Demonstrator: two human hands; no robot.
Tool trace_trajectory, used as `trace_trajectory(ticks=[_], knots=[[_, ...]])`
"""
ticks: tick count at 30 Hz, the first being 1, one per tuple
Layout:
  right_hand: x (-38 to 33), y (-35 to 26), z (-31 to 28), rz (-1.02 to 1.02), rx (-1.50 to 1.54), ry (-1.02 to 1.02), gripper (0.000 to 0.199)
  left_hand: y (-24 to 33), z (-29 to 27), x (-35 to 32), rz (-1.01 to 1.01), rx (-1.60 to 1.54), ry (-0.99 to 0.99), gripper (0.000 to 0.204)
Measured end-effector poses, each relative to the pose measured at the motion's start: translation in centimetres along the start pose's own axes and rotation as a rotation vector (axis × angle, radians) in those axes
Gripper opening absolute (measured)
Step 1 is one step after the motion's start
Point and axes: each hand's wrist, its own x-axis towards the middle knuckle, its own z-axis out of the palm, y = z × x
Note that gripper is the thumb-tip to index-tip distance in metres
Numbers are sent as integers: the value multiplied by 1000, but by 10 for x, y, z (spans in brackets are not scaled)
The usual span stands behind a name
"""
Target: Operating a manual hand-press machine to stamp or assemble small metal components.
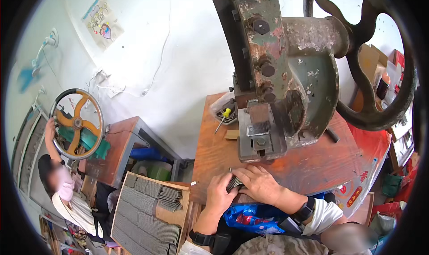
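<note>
At the near edge of the reddish wooden table, my left hand (218, 193) and my right hand (259, 186) meet around a small stack of thin grey metal strips (234, 183). Both hands have their fingers closed on it, and part of the stack is hidden beneath them. Just beyond my hands stands a heavy hand press (268, 54) with worn green paint. On its base, a ridged metal piece (258, 129) sits under the ram. To the left of my left forearm, a shallow wooden box (169, 215) holds rows of similar grey ridged strips, packed close together.
A plastic tub with a yellow-handled screwdriver (227, 113) and a small wooden block (232, 134) lie left of the press. Its large handwheel (366, 89) rises at the right. A blue bag (250, 221) is below my hands. At far left, another person's hand (50, 126) grips a wheel.
</note>
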Motion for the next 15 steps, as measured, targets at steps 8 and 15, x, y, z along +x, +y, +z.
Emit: trace_trajectory(ticks=[8, 15], knots=[[-41, 0, -27, 55, 166, 79, 55, 0, -9, 9, -346, -67, -43, 45], [-81, 13, -42, 160, 167, 121, 38, 36, -44, 83, -504, -425, 139, 35]])
